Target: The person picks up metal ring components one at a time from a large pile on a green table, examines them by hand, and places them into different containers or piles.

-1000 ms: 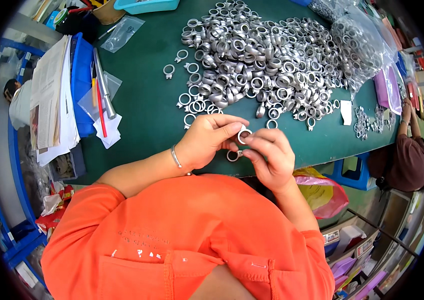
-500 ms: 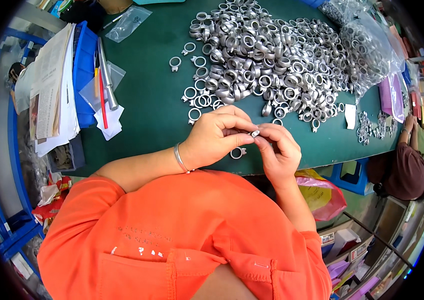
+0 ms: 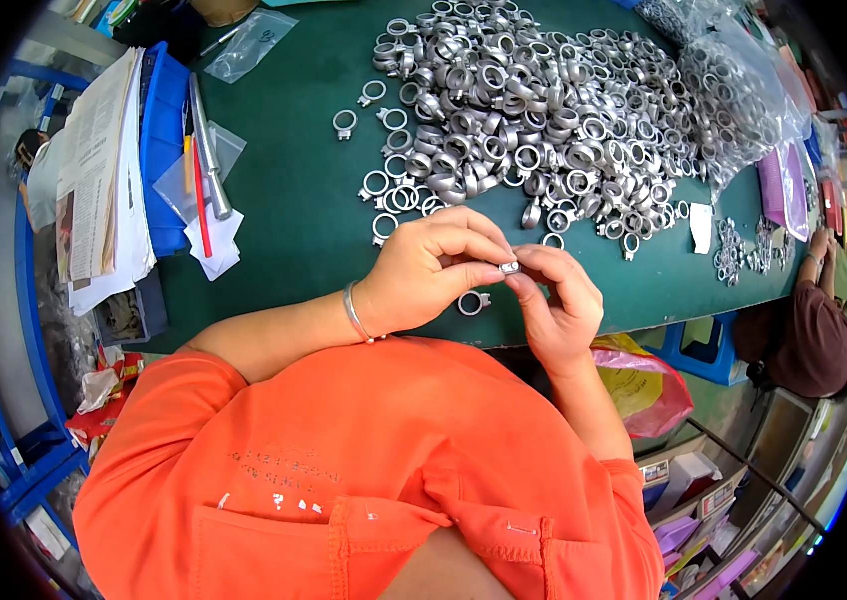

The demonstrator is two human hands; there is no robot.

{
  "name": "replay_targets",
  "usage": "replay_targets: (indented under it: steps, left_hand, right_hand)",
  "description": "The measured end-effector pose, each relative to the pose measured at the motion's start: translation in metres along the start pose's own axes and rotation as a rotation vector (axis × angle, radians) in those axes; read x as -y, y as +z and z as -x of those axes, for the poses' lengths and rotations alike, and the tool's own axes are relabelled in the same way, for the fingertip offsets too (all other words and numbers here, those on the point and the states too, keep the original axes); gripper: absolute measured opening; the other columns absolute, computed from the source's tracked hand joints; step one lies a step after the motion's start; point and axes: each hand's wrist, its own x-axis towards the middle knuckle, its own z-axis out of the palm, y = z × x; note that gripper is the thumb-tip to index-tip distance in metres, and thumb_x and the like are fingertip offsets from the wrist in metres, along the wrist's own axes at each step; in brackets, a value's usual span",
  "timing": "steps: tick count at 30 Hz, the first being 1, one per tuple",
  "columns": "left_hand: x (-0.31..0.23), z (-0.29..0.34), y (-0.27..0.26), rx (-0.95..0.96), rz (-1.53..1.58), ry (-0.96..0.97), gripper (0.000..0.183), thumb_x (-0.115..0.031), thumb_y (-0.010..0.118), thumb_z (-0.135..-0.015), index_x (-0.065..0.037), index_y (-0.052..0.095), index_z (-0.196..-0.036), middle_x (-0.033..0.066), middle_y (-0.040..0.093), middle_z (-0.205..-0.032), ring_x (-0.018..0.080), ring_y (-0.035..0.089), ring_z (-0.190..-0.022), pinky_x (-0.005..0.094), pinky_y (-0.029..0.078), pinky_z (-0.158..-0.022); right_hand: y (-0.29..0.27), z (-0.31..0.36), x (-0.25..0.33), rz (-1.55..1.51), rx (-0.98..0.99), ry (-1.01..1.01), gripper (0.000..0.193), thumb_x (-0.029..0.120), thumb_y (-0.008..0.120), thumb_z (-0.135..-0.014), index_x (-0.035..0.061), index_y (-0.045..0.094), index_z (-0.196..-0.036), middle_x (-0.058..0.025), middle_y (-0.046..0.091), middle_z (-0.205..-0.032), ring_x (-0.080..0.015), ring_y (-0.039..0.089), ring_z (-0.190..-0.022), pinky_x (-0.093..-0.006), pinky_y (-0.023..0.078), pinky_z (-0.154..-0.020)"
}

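Observation:
My left hand (image 3: 414,270) and my right hand (image 3: 562,296) meet over the near edge of the green table (image 3: 274,200). Between their fingertips is a small silver metal ring (image 3: 510,268), its lug end facing up; the fingers hide most of it. Both hands are closed, thumbs and fingers pinching it from either side. Just below the fingers, a loose metal ring (image 3: 474,303) with a lug lies on the table. Beyond my hands spreads a big heap of similar metal rings (image 3: 544,110), with several single ones scattered along its left side.
At left stands a blue tray (image 3: 166,150) with papers (image 3: 99,170), a red pen (image 3: 204,205) and a metal rod (image 3: 210,150). A clear bag of rings (image 3: 744,100) sits far right, near small metal parts (image 3: 732,252). Another person (image 3: 812,335) is at the right edge.
The pinched ring has turned slightly, so its lug end faces up more squarely. Both hands stay almost in place; the view has shifted a little.

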Motion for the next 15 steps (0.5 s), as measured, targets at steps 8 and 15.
replay_targets:
  steps: [8, 15]
  left_hand:
    - [0.002, 0.002, -0.001, 0.066, 0.764, -0.736, 0.033, -0.026, 0.040, -0.095, 0.001, 0.057, -0.106, 0.0073, 0.057, -0.086, 0.0121, 0.058, -0.080, 0.0233, 0.052, -0.060]
    - [0.000, 0.004, -0.005, 0.073, 0.772, -0.738, 0.020, -0.021, 0.050, -0.091, -0.002, 0.053, -0.094, 0.0030, 0.053, -0.076, 0.0092, 0.052, -0.060, 0.0200, 0.040, -0.044]
  right_hand:
    - [0.005, -0.001, 0.006, 0.137, 0.046, -0.319, 0.021, -0.002, 0.071, -0.064, -0.0003, 0.060, -0.081, -0.0108, 0.059, -0.081, -0.0225, 0.057, -0.065, -0.0294, 0.047, -0.055]
    - [-0.002, -0.016, -0.039, 0.670, -0.073, -0.002, 0.014, 0.005, 0.071, -0.070, 0.0029, 0.057, -0.072, -0.0076, 0.053, -0.067, -0.0201, 0.051, -0.056, -0.0304, 0.042, -0.050]
